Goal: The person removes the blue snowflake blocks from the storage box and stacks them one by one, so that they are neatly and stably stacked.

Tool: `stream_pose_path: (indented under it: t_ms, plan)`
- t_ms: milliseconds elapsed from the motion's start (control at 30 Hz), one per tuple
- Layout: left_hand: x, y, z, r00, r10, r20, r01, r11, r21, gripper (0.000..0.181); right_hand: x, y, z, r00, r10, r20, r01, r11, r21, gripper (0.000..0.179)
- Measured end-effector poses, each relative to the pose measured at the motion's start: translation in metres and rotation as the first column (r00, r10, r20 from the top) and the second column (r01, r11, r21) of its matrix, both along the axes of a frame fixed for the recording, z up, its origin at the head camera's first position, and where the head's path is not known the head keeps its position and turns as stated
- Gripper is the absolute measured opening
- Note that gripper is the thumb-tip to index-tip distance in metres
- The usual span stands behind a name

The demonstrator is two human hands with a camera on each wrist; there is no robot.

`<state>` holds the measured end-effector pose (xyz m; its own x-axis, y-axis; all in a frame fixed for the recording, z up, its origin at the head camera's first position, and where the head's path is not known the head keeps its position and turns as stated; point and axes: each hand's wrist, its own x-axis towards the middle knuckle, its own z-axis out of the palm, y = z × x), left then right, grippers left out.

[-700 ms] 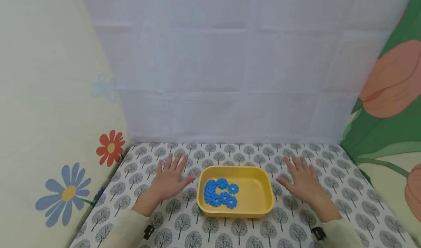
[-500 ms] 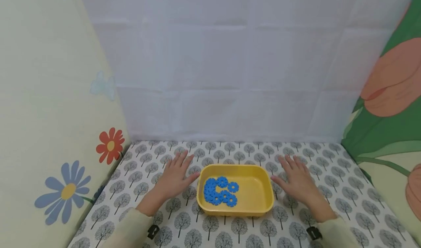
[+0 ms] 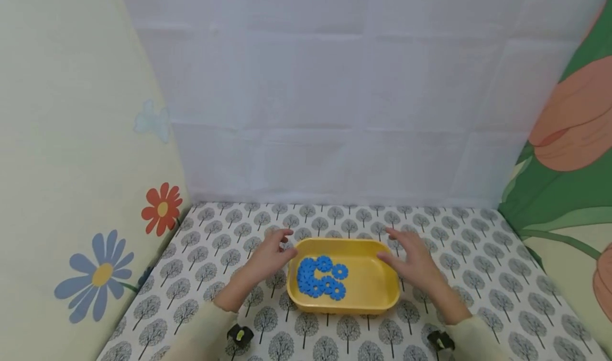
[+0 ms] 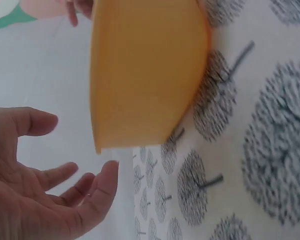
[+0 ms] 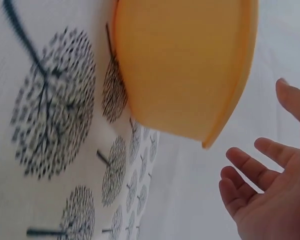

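Note:
A yellow plastic tray stands on the table, with several blue flower-shaped plastic discs heaped in its left half. My left hand is beside the tray's left end, its thumb near the rim and its fingers loosely bent. In the left wrist view that hand holds nothing, a gap showing between it and the tray wall. On the other side, my right hand has its thumb overlapping the right rim in the head view. Seen from the right wrist, its fingers are relaxed and apart from the tray.
The table is covered with a white cloth printed with grey trees. A white sheet hangs behind it. Flower-patterned sheets flank it at the left and right.
Both hands have moved inward from either side toward the tray's ends. Their spread, straight fingers have become loosely bent. The tray and discs stay put.

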<state>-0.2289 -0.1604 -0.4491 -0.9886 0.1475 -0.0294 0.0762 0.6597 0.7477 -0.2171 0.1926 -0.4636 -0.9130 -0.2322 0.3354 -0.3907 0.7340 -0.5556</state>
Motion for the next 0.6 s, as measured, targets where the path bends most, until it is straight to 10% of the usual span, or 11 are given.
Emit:
stream_pose_path:
  t_ms: [300,600]
  plan:
    - [0.0,0.009,0.005,0.967,0.051,0.251,-0.108,0.97,0.22,0.056,-0.003,-0.022,-0.001,0.99,0.061,0.124,-0.044,0.99,-0.137,0.059]
    - [0.005,0.008,-0.006,0.946,0.051,0.322,-0.134,0.961,0.243,0.051,-0.009,-0.039,0.0,0.969,0.153,0.195,-0.122,0.979,-0.163,0.047]
